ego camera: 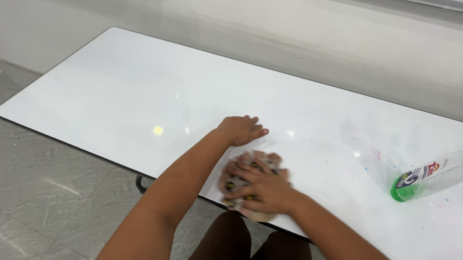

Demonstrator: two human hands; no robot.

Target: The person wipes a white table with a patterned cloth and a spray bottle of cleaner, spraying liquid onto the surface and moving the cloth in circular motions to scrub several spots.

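- Head view: 2 bare hands work near the front edge of a long white table [113, 88], which stands on a grey tiled floor [36, 199] close to a pale wall [298, 39].
- The right hand [263, 188] lies palm down on a crumpled patterned cloth [240, 169], fingers spread and pressing it flat against the tabletop; it is blurred.
- The cloth sits at the near edge of the table, just in front of the person, with part of it hanging slightly over the rim.
- The left hand [240, 129] rests flat and open on the bare tabletop just beyond the cloth, holding nothing.
- A clear bottle with green liquid at the bottom [427, 180] stands on the table well to the right, apart from both hands.
- Faint coloured specks [378, 154] mark the surface near that bottle.
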